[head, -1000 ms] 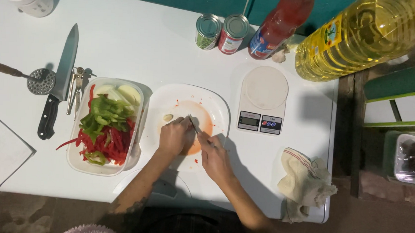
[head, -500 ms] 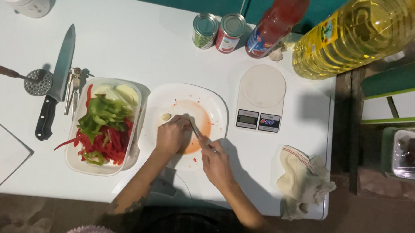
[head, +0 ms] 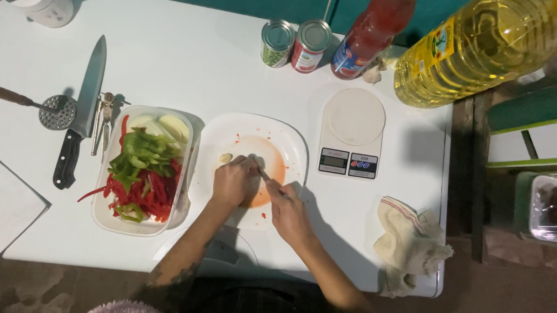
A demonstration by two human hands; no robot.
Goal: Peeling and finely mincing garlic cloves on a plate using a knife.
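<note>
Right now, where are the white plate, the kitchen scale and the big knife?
white plate (head: 290, 141): head view, bare right rim.
kitchen scale (head: 355, 116): head view, round weighing platform.
big knife (head: 91, 82): head view, middle of blade.

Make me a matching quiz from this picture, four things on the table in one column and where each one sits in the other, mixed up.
Things:
1. big knife
2. kitchen scale
3. cloth
4. two cans

Places:
A. right of the white plate
B. far edge, left of the red bottle
C. left of the tub of sliced peppers
D. near right corner of the table

Pairs: 1-C, 2-A, 3-D, 4-B
</note>
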